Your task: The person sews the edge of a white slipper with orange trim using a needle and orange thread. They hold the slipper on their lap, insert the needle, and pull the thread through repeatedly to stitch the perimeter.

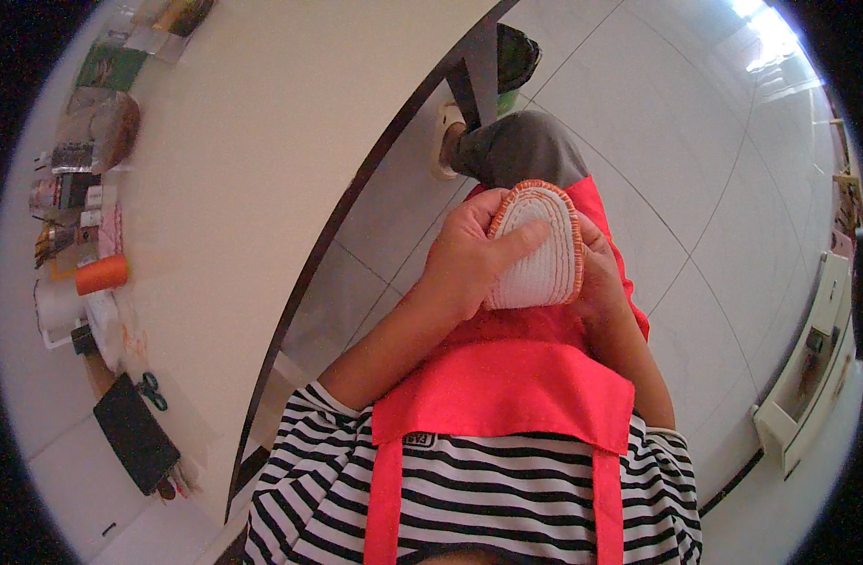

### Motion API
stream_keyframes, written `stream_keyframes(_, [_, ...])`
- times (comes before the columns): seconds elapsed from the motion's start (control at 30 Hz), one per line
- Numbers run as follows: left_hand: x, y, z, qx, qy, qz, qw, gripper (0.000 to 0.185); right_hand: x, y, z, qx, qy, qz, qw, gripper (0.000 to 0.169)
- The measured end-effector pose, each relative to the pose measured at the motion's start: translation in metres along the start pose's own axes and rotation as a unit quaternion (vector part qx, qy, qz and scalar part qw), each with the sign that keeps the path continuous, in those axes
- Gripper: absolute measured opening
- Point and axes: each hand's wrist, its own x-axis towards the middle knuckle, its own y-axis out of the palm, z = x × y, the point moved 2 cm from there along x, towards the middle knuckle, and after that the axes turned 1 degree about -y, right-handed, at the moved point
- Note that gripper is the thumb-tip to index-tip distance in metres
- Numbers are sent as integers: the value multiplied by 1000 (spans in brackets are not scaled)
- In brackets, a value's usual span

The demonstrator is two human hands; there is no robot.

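Above my lap, both hands hold a white fabric piece (537, 247) with a rounded top and orange stitching along its edge. Curved orange stitch lines run across its ribbed face. My left hand (473, 251) grips its left side, the thumb lying flat on the front and the fingers partly hidden behind. On the right side, my right hand (597, 261) pinches the edge, its fingertips partly hidden by the fabric. A red apron (509, 381) lies beneath the hands.
A pale table (262, 176) stands at the left. Along its far side are an orange thread spool (102, 275), dark-handled scissors (151, 392), a black box-like object (136, 434) and plastic-wrapped items. A lined bin (516, 60) stands on the tiled floor; a white frame-like object (805, 367) is at right.
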Motion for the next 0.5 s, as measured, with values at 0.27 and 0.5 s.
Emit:
stream_keyframes(0.27, [-2,-3,2,-9,-3,23,1000,24,-1,-2,-2,22,15,16,1000,23])
stream_keyframes(0.5, [-2,-3,2,-14,-4,19,1000,23,0,1,-1,47,15,61,997,26])
